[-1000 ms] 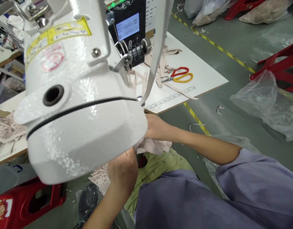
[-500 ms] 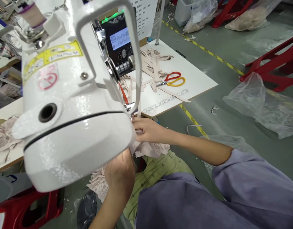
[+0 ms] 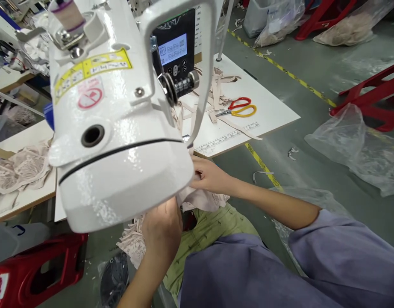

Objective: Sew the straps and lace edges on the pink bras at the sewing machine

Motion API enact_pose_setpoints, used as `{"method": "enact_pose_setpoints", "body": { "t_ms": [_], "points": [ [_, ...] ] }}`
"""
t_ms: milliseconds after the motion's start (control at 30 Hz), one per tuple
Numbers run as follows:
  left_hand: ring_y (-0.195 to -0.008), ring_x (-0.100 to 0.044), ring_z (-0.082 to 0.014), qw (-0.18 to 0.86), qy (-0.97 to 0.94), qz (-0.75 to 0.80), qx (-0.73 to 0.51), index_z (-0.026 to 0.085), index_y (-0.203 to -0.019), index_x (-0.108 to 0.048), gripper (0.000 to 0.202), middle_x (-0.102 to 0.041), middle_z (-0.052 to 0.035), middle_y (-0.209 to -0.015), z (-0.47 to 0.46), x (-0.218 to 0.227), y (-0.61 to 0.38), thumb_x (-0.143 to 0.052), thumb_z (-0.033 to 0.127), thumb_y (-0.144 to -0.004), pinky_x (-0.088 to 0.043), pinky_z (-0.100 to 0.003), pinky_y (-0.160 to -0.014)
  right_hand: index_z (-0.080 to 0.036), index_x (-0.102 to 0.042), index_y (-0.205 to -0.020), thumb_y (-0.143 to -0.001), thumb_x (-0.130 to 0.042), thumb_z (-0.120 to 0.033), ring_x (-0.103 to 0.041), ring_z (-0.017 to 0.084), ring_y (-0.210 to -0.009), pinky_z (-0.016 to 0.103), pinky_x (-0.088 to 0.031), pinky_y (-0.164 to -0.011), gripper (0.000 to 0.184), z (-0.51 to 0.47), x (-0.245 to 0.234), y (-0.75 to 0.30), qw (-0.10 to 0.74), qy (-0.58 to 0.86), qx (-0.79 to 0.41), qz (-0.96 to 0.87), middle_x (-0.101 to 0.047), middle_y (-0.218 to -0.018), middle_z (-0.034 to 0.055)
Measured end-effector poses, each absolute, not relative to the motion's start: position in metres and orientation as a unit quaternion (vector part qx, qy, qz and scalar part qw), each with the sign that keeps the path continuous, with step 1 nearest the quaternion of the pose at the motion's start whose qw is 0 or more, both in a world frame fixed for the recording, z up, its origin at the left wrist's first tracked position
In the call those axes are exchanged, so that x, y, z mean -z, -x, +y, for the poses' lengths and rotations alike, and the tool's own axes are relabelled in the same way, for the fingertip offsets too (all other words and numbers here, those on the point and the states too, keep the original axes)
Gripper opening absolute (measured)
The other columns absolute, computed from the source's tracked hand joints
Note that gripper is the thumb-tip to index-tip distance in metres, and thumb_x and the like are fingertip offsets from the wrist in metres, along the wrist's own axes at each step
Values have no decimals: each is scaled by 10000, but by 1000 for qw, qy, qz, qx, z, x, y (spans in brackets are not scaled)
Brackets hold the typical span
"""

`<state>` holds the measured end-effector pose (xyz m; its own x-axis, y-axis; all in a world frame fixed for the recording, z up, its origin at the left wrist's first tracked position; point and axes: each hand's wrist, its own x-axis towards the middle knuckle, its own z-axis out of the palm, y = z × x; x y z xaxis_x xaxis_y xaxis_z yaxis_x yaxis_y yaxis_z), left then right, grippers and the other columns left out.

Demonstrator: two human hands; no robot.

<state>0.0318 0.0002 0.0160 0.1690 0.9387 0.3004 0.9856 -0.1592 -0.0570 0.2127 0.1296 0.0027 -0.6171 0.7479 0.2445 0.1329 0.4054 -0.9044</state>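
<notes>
left hand point(image 3: 162, 224), fingers hidden, near curled right hand point(image 3: 210, 174), both forearms point(image 3: 270, 202) bare.

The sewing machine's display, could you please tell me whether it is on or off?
The display is on: it glows pale blue and shows dark symbols.

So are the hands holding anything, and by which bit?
Right hand: pale lacy fabric, seemingly by its upper part. Left hand: can't tell; the sewing machine hides its fingers.

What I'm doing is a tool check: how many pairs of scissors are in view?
1: the scissors lie on the white table, beside beige strips, right of the sewing machine. The machine could hide others.
</notes>
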Motion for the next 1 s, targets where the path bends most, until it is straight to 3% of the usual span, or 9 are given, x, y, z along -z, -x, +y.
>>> {"method": "enact_pose_setpoints", "body": {
  "t_ms": [167, 333, 433, 533, 633, 733, 867, 933, 1000],
  "points": [
    [-591, -614, -167, 35, 689, -700, 186, 206, -1175, -636, 275, -684, -33, -725, -9, -11, -24, -440, 307, -1011, -327, -263, -519, -233, -650, -1175, -894, -603, -245, -581, 232, -1100, 319, -474, -858, 285, 119, 5, -208, 353, 290, -456, -763, -550, -1365, 73],
    [-809, -673, -202, -220, 543, -739, 334, 178, -1099, -602, 380, -712, -82, -954, -13, -16, -18, -484, 516, -971, -450, -244, -587, -218, -576, -1233, -920, -632, -386, -548, 153, -779, 262, -422, -654, 360, 110, 24, -216, 356, 342, -444, -748, -602, -1184, 76],
    [-848, -649, -216, -365, 527, -703, 307, 173, -1048, -637, 420, -709, -73, -956, -6, -18, -10, -477, 552, -957, -482, -286, -721, -194, -614, -1091, -970, -559, -409, -543, 148, -724, 257, -382, -627, 253, 97, 29, -224, 313, 352, -446, -762, -638, -935, 38],
    [-900, -631, -238, -482, 556, -626, 257, 163, -1031, -677, 434, -703, -68, -962, -4, -16, -4, -537, 558, -919, -477, -307, -786, -178, -610, -874, -998, -508, -410, -486, 121, -610, 251, -332, -575, 282, 70, 25, -230, 285, 313, -467, -776, -553, -708, -8],
    [-918, -627, -233, -576, 539, -545, 284, 159, -1094, -690, 431, -703, -71, -999, -16, -11, -1, -581, 533, -909, -481, -288, -774, -173, -613, -859, -993, -529, -442, -451, 111, -580, 243, -335, -562, 312, 40, 22, -228, 267, 258, -529, -763, -486, -645, -28],
    [-839, -621, -197, -550, 480, -579, 361, 164, -1080, -710, 386, -708, -64, -961, -41, -8, 5, -557, 490, -943, -471, -258, -713, -168, -647, -961, -987, -521, -505, -502, 133, -641, 258, -396, -618, 361, 23, 30, -210, 253, 227, -572, -747, -544, -701, -4],
    [-764, -609, -176, -471, 482, -650, 352, 169, -999, -732, 305, -700, -41, -872, -68, -14, 24, -582, 427, -934, -452, -247, -666, -185, -595, -1234, -781, -723, -660, -585, 240, -1047, 354, -481, -887, 669, 23, 51, -160, 235, 177, -697, -653, -620, -1144, 99],
    [-755, -612, -178, -448, 504, -670, 312, 176, -978, -734, 287, -701, -36, -859, -73, -16, 34, -565, 404, -935, -450, -254, -664, -197, -609, -1177, -754, -734, -677, -606, 216, -989, 341, -512, -856, 652, 24, 62, -135, 234, 188, -805, -512, -630, -1082, 80],
    [-793, -628, -191, -427, 528, -683, 267, 195, -985, -729, 277, -712, -37, -892, -74, -12, 41, -541, 393, -941, -463, -271, -703, -204, -636, -1009, -811, -719, -606, -603, 156, -788, 290, -528, -741, 456, 24, 72, -120, 228, 222, -869, -379, -622, -872, 25]
  ]
}}
